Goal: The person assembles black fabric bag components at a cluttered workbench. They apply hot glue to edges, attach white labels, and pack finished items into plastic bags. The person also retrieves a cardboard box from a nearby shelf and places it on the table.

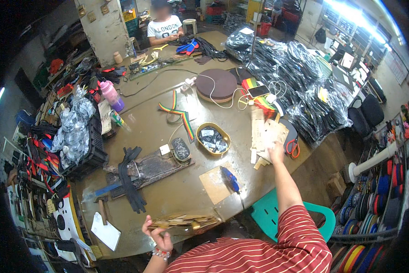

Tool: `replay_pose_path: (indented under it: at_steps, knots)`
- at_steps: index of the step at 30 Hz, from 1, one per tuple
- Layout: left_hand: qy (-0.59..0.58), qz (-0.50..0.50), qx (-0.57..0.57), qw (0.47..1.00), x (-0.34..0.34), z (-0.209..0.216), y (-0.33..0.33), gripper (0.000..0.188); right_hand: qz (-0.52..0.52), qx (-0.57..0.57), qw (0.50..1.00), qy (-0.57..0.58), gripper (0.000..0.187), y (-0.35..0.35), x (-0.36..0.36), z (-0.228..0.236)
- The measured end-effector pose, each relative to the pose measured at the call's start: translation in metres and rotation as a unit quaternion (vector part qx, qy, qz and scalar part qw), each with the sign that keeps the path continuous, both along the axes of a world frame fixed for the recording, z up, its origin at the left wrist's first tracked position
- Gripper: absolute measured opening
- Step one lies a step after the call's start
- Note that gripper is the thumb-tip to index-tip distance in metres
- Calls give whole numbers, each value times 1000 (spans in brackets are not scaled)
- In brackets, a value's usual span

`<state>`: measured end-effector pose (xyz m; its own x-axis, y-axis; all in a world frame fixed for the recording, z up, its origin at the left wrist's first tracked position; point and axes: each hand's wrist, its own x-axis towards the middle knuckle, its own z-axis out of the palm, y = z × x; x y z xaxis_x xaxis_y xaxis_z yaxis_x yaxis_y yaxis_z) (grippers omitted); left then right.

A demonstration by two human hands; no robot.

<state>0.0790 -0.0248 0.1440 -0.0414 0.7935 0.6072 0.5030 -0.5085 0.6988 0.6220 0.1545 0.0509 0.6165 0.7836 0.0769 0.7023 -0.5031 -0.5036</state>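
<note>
At the near edge of the table, my left hand (158, 235) has its fingers bent around the left end of a bundle of thin brown cardboard pieces (181, 221). My right arm stretches forward to the right side of the table. There my right hand (276, 154) closes on the near end of a pale cardboard piece (273, 132) in a loose pile; its fingertips are partly hidden. Long cardboard strips (257, 125) lie left of that piece. Close by on the right are orange-handled scissors (293, 148).
A gold oval tin (213, 139) of small packets stands mid-table. Nearer lie a blue-handled tool with a cord (230, 179), black straps (130, 179) and a hammer (103, 211). Bagged goods (282, 63) heap up at right. A green plastic chair (264, 211) stands beside me; a person (165, 27) sits opposite.
</note>
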Motion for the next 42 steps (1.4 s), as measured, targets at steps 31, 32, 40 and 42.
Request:
replay_pose_path:
  at_steps: [31,32,40,42]
  knots:
    - [139,-151,-294,934,-11,104,32,45,269,276,917,-100,22,-125,-138,331]
    - [149,-167,-297,928,-13,105,36,47,294,285,908,-89,22,-143,-158,357]
    - [279,-250,-307,875,-22,85,70,52,499,223,831,-102,14,-172,-279,417]
    - [290,-283,-364,838,-24,82,73,51,539,172,819,-97,18,-164,-297,414]
